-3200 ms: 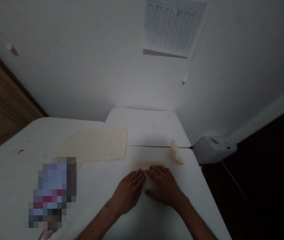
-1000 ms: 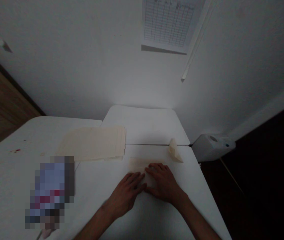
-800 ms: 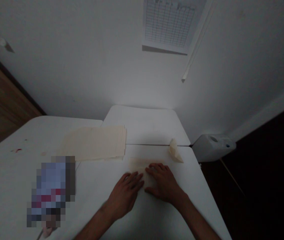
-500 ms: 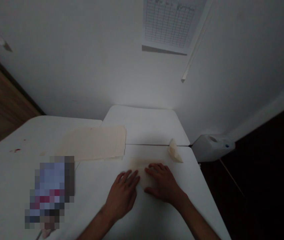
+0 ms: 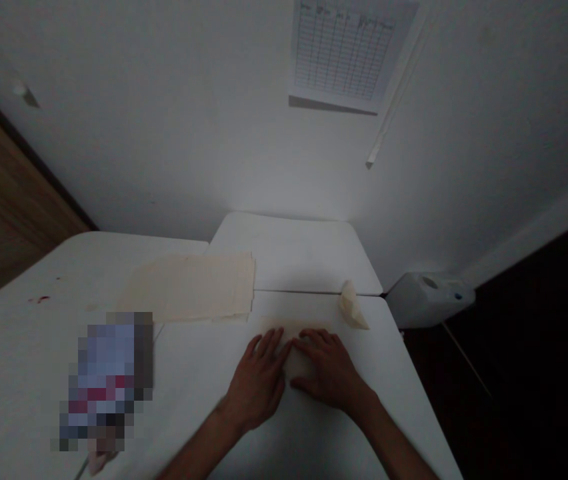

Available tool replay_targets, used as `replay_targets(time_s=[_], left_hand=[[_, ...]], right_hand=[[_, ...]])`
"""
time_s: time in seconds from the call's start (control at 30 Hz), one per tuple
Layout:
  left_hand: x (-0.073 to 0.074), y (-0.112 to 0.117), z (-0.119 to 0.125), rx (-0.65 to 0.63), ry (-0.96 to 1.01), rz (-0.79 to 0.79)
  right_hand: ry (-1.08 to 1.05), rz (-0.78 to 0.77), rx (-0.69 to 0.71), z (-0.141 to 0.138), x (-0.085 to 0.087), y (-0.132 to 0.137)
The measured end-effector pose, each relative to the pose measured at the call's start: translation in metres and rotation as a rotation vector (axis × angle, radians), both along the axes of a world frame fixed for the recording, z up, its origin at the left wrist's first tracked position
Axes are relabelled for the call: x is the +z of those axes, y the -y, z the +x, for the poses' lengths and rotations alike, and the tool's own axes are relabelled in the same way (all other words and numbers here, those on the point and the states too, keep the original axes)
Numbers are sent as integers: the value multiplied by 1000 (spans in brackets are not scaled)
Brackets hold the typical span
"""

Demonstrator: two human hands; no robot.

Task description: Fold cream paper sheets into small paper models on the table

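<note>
A cream sheet of paper lies flat on the white table in front of me, mostly covered by my hands. My left hand lies flat on its left part, fingers stretched out. My right hand presses flat on its right part, fingers spread forward. The fingertips of both hands nearly meet over the middle of the sheet. Neither hand holds anything.
A stack of cream sheets lies at the back left. A small folded paper piece stands near the right edge. A blurred-out object sits at the left. A white device sits right of the table; a chart hangs on the wall.
My left hand slid a little left and back along the sheet, then returned beside the right hand. My right hand stayed pressed in place.
</note>
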State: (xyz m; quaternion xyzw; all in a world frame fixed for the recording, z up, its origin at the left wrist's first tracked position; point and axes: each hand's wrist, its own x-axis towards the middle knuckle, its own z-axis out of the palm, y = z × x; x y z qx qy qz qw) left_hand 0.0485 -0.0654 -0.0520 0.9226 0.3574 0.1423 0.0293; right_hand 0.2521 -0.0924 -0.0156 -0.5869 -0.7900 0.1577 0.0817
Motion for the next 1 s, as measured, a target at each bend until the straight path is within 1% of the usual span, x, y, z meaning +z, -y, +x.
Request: replay_targets(time_s=[0.17,0.33,0.47,0.67,0.8,1.0], left_hand=[[-7,2,-3,101,25,56],[-9,5,-4,193,54,78],[-10,4,1,261,101,84],[-10,-1,9,308,164,95],[-10,-3,9,330,187,70],[-12,1,11,397,192,47]], right_hand=[[-2,2,-3,1,-1,0],[-14,22,-2,1,-2,0],[-21,36,-1,0,-2,0],[-2,32,5,-1,4,1],[2,25,-1,-1,1,1],[-21,31,3,1,-1,0]])
